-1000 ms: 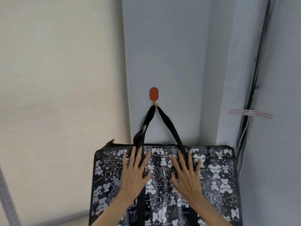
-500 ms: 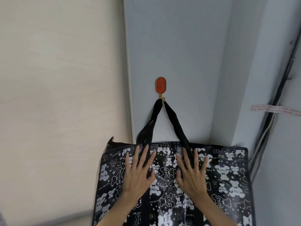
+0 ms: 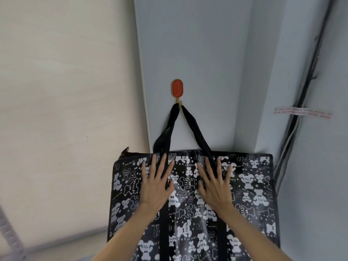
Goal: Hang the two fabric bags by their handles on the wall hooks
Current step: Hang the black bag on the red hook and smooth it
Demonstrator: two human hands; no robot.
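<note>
My left hand (image 3: 157, 185) and right hand (image 3: 214, 185) lie flat with fingers spread on the front of the black bear-print bag (image 3: 250, 194), which fills the lower middle of my reach and covers the wall behind it. Above its top edge the grey wall (image 3: 207, 53) is bare and open, apart from the red hook (image 3: 177, 90) and the two black handles (image 3: 195, 130) running down from it in a narrow triangle. To my right the wall steps forward at a corner, and dark cables (image 3: 308, 76) with a strip of tape (image 3: 303, 113) run down it, crowding the bag's right edge. To my left the pale panel (image 3: 66, 91) is flat and unobstructed.
</note>
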